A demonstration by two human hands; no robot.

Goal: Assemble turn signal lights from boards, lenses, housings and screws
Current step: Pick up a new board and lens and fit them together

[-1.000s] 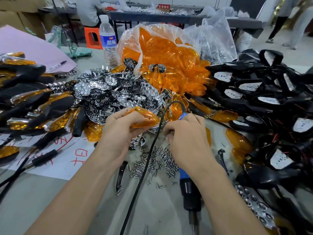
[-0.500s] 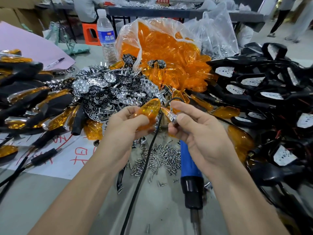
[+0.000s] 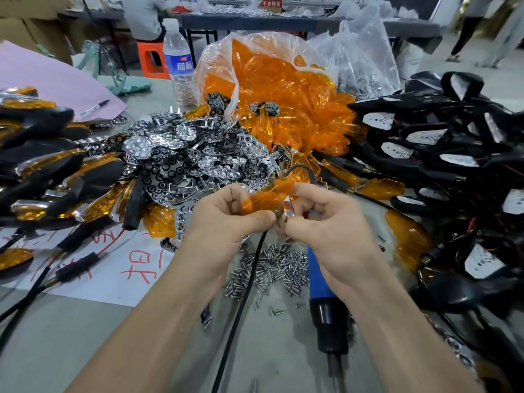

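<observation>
Orange lens (image 3: 269, 197) is held above the table (image 3: 56, 350), between both hands and over the near side of the parts heaps; it is tilted, its left end lower than its right. The left end is gripped by the left hand (image 3: 226, 219), whose fingers are curled round it with the thumb pressed along its lower edge; the right end is pinched by the right hand (image 3: 331, 231), the fingers bent over the top and the thumb set beneath. A small shiny part is seen where the two thumbs meet, but what it is cannot be told.

A black cable (image 3: 243, 302) is seen running from between the hands down towards the near edge; loose screws (image 3: 279, 268) are scattered on the table just below the hands, and a blue screwdriver (image 3: 319, 275) is laid beside them, under the right wrist. A heap of chrome boards (image 3: 175, 154) is piled beyond the left hand; a clear bag of lenses (image 3: 283, 103) is slumped behind it; black housings (image 3: 442, 154) are stacked at the right; finished lights (image 3: 51, 171) are gathered at the left, partly on a white sheet (image 3: 122, 268) marked in red. A water bottle (image 3: 179, 61) is stood upright behind the boards.
</observation>
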